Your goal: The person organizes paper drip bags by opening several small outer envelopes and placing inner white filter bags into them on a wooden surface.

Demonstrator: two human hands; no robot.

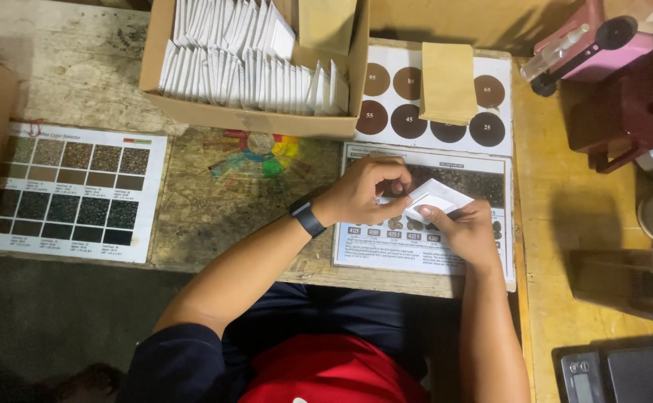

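White paper filter sachet, small and flat with folded edges, sits right of the frame's centre, pinched between both hands above a printed chart. The left hand, with a dark band on its wrist, comes in from the lower left and closes its fingertips on the sachet's upper left edge. The right hand rises from the lower right, its thumb and fingers clamped on the sachet's lower right side.

Under the hands lies a laminated white chart with photos of dark roasted beans, flat on the worn wooden desk. Just above it, in the upper middle right, a white card with rows of brown circles lies partly covered by a plain tan paper bag. An open brown cardboard box in the upper centre is packed with upright rows of white sachets of the same kind, with another tan bag standing at its right end. A faded multicoloured wheel chart shows on the desk below the box. At the left, a white sheet with a grid of brown and black sample squares lies flat.

In the upper right corner stand a pink appliance and a dark red stool-like object. A grey digital scale sits in the lower right corner, with a clear plastic container just above it.
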